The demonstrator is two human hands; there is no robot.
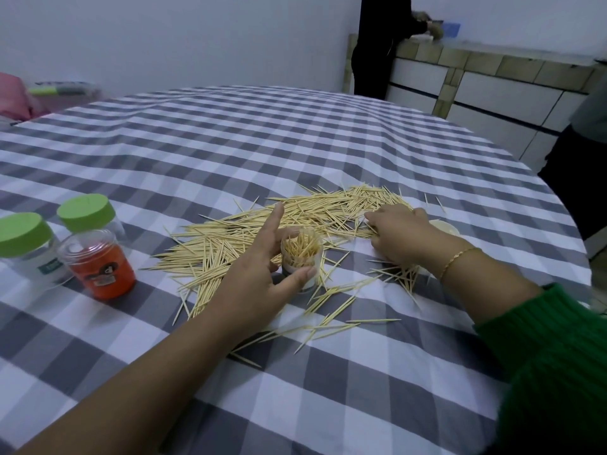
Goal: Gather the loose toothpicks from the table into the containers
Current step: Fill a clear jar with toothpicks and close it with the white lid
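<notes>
Step in hand: filling. Left hand [262, 274] grips small clear container [302, 257], part-full, upright mid-bench. Right hand [397, 238] fingers curled, raking loose toothpicks [230, 244]; grip hidden, cannot tell. Next: pinch aligned bundle, drop in points-down.

Small clear plastic cup of toothpicks [301, 257] sits mid-table, in the wide scatter of loose wooden toothpicks [262, 231] on the grey-white checked tablecloth [328, 389]. Left hand [259, 277] round it, right hand [399, 238] on the pile to the R. Far L: clear orange-filled jar [98, 264] in front of two green-lidded clear jars [59, 231].
</notes>
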